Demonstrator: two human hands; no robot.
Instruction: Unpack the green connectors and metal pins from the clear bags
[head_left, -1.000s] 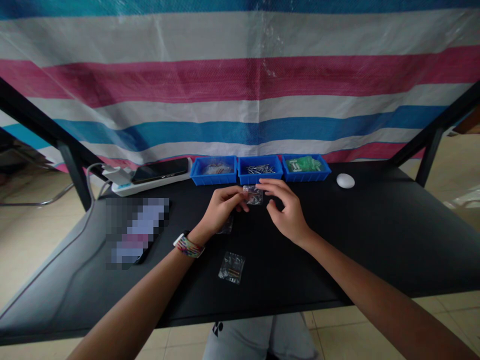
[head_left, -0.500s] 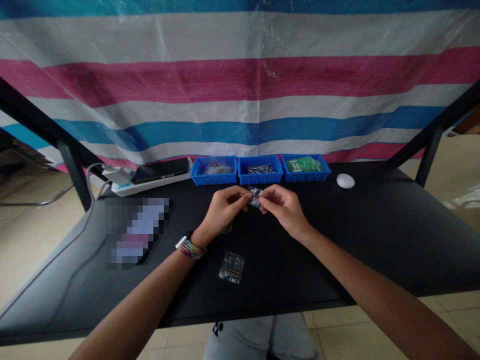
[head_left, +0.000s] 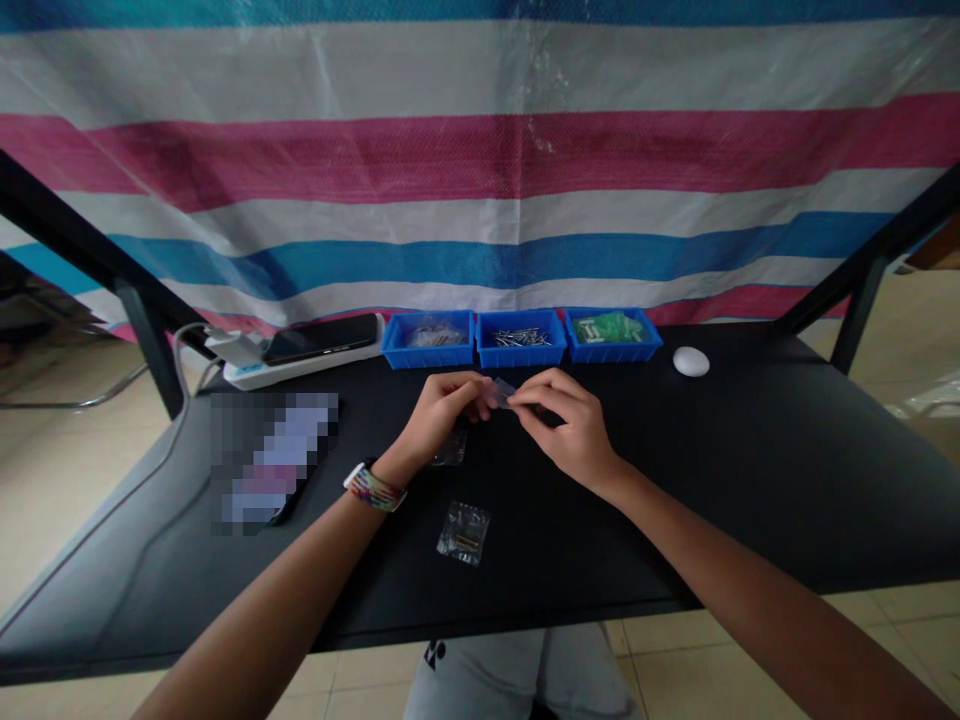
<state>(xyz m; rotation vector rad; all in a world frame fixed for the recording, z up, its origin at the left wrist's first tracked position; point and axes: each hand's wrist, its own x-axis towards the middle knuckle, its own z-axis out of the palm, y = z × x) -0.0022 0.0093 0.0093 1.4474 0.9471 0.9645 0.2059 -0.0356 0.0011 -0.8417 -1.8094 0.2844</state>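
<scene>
Between my two hands is a small clear plastic bag (head_left: 502,392). My left hand (head_left: 448,408) pinches its left side, and my right hand (head_left: 564,420) pinches its right edge with thumb and fingers. What the bag contains, I cannot make out. Partly behind my left wrist, a second clear bag (head_left: 451,449) lies on the black table (head_left: 570,545). Nearer the front edge lies another clear bag (head_left: 463,533) with brass-coloured pins in it.
Behind my hands stand three blue bins: one with clear bags (head_left: 428,355), one with screws or nails (head_left: 521,355), one with green and white pieces (head_left: 613,352). A power strip (head_left: 307,370) carrying a phone (head_left: 321,340), a blurred-out phone (head_left: 281,460) and a white mouse (head_left: 691,361) flank them.
The bag between my hands has turned and shifted slightly left. My left hand has moved a little left, uncovering more of the bag behind its wrist.
</scene>
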